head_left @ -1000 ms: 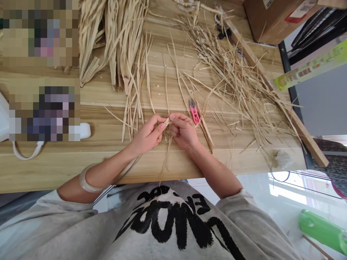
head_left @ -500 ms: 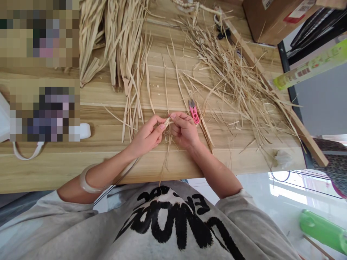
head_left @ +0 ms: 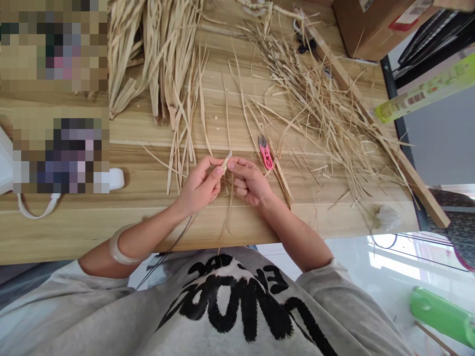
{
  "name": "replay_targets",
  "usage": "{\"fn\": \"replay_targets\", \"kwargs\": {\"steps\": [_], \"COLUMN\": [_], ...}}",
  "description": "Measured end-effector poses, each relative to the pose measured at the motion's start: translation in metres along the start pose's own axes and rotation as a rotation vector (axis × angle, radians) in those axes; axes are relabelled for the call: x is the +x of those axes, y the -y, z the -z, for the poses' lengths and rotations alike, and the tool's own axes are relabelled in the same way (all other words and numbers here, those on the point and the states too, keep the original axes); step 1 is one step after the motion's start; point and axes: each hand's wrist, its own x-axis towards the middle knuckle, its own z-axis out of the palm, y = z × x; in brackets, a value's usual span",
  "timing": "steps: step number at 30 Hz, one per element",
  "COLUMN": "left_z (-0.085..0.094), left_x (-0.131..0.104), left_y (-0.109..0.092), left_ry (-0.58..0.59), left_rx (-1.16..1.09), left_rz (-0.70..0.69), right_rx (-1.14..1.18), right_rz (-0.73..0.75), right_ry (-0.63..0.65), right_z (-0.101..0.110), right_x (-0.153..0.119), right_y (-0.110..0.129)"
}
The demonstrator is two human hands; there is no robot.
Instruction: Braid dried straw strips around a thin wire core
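- Left hand (head_left: 198, 190), at the centre of the frame, is clamped by thumb and forefinger on a small wrapped straw piece (head_left: 224, 164); a pinch close to the last wraps would best stop them loosening.
- Right hand (head_left: 254, 183), just beside it, has thumb and forefinger together near the piece's upper end; whether a strand lies between them is too small to tell.
- Light, even tension would suit such thin fibre, since a sharp tug could split it.
- Dark thin strands (head_left: 180, 238) trail from beneath the left hand towards the lower left; slack there would avoid twisting the piece.
- Pink snips (head_left: 266, 154) lie right of centre, within easy reach, near loose straw strips (head_left: 315, 94) at upper right.
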Motion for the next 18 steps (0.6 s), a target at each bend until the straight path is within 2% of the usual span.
{"fn": "replay_targets", "kwargs": {"steps": [6, 11, 15, 18], "left_z": [-0.0007, -0.0007, 0.0001, 0.0023], "left_x": [-0.0005, -0.0001, 0.0028, 0.0049], "left_y": [0.0011, 0.0015, 0.0005, -0.0014], "left_ry": [-0.019, 0.008, 0.004, -0.044], "left_rx": [-0.086, -0.052, -0.032, -0.032], "left_rz": [0.008, -0.014, -0.039, -0.071], "right_rx": [-0.008, -0.037, -0.022, -0.020], "right_rz": [-0.050, -0.044, -0.001, 0.042], "right_ry": [-0.005, -0.012, -0.004, 0.018], "right_z": [-0.0004, 0.0015, 0.0014, 0.0023], "right_x": [-0.0004, 0.0015, 0.0032, 0.0041], "right_y": [-0.0003, -0.0021, -0.0037, -0.0035]}}
